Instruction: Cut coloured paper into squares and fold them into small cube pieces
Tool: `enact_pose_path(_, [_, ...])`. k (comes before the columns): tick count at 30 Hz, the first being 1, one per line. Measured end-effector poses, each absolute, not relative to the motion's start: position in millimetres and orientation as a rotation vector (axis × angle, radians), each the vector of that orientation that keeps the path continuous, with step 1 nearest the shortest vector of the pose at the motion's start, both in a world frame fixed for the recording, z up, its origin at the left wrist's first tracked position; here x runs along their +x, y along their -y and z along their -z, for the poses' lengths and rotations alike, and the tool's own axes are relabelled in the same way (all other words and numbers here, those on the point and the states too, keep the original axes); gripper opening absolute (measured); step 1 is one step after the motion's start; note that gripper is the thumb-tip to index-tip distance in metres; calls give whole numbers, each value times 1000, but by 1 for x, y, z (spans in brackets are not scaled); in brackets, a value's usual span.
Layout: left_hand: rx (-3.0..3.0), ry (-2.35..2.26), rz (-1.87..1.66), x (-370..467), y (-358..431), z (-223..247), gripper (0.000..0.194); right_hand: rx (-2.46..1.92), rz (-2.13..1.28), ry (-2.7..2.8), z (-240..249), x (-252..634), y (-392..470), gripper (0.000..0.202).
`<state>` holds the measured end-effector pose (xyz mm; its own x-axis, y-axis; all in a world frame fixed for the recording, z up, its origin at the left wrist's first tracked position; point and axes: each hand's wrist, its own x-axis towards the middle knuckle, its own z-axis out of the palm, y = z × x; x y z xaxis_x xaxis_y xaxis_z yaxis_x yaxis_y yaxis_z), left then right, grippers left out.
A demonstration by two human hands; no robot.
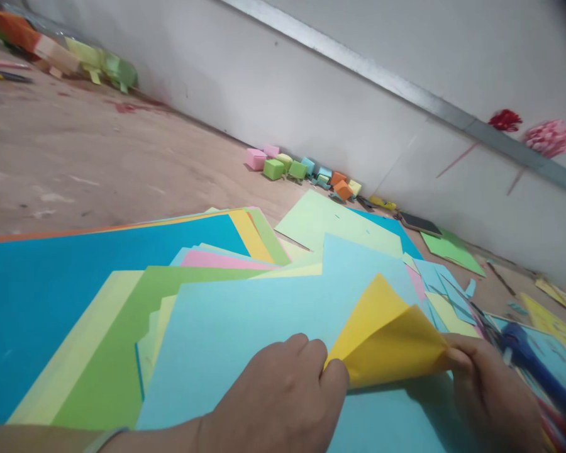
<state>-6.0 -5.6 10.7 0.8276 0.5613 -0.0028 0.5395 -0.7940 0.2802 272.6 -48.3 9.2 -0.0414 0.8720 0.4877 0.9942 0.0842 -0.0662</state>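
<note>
- My left fingers (334,379) are closed on the yellow paper (391,355) at its eight o'clock corner; my right fingers (458,360) pinch its three o'clock end.
- It sits part-folded over a light-blue sheet (245,340).
- I seem mid-fold; the next move probably calls for lining up edges, then creasing.

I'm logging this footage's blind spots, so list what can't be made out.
Head view:
Folded, pointed yellow paper: underside hidden by its upper faces.
Left hand: tips of its fingers mostly hidden by its knuckles.
Large deep-blue paper sheet: cut off by left edge.
Blue-handled metal scissors: handle blurred near right edge.
</note>
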Motion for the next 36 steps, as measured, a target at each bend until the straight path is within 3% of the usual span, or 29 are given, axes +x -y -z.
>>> enact_pose_path(10, [2687,-891,-502,3,18,32,18,-2001,480,2123,9,276,39,38])
enact_pose_path(17, [2710,-796,-404,2,13,23,14,-1900,165,2047,-6,258,45,31])
enact_pose_path(36, [2509,-868,-301,-4,3,5,7,-1847,437,2255,0,258,40,28])
